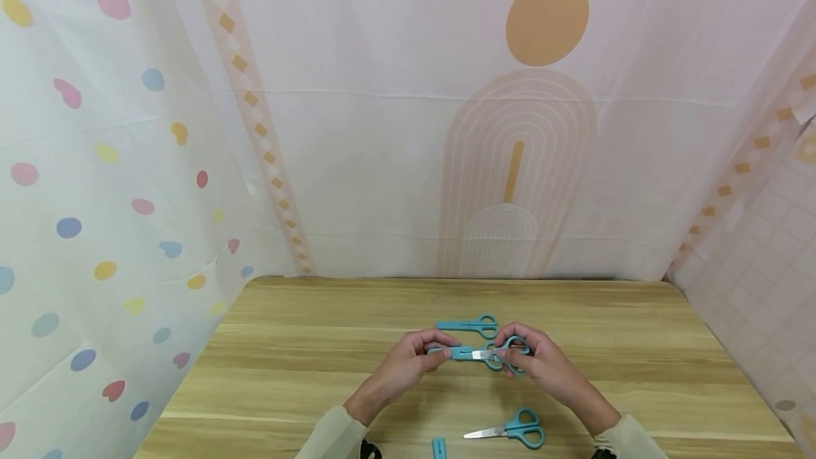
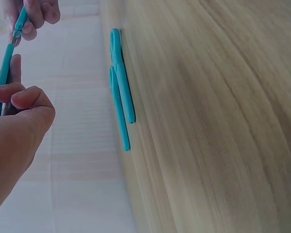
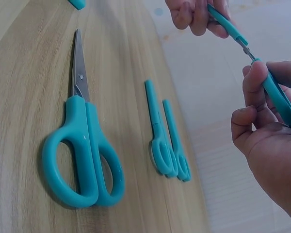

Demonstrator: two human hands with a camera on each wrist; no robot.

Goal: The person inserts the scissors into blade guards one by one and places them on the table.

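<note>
Scissors held above the surface, blades partly in the sheath.
The scissors (image 3: pixel 277 99) are gripped at the handles by the right hand (image 1: pixel 535 354); the left hand (image 1: pixel 411 360) pinches the sheath (image 3: pixel 229 25), with bare metal showing between. The unit is likely light and stiff, with smooth, mildly slippery plastic; take hold at the finger loops and the sheath body, clear of the metal. On the wood-grain surface (image 1: pixel 274 367), one sheathed pair (image 3: pixel 154 111) lies beside another sheathed pair (image 3: pixel 173 133), beyond the hands in part. Nearer the person lie a bare pair (image 3: pixel 77 121) and, to its left, a loose sheath (image 1: pixel 438 448). A patterned cloth (image 1: pixel 370 161) hangs behind the surface, a dotted cloth (image 1: pixel 121 197) at left.
</note>
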